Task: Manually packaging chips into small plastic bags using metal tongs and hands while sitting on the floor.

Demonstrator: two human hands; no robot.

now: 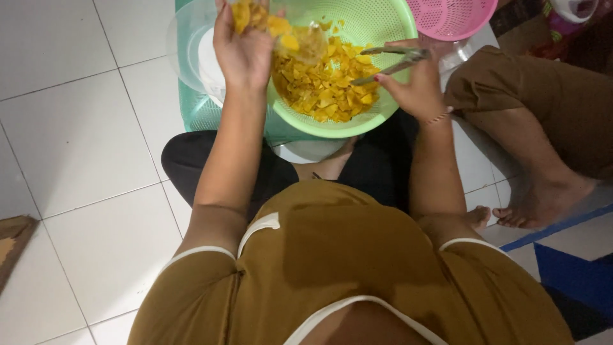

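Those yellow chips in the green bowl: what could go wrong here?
1. The left hand holds a clear bag of chips tilted at the rim of the green bowl; pieces might fall onto the floor.
2. The right hand grips metal tongs over the chips; pressing could break them.
3. The bowl rests near the person's legs, so a shift might tip it.

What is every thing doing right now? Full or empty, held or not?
Light green plastic colander: upright, partly filled with chips.
Yellow-orange chips: heaped loose inside the colander.
Clear plastic bag: held up over the colander, chips inside.
Left hand: gripping the bag.
Metal tongs: held, tips apart over the chips.
Right hand: closed on the tongs.
Pink plastic colander: upright; contents not visible.
Teal plastic basket: under the green colander.
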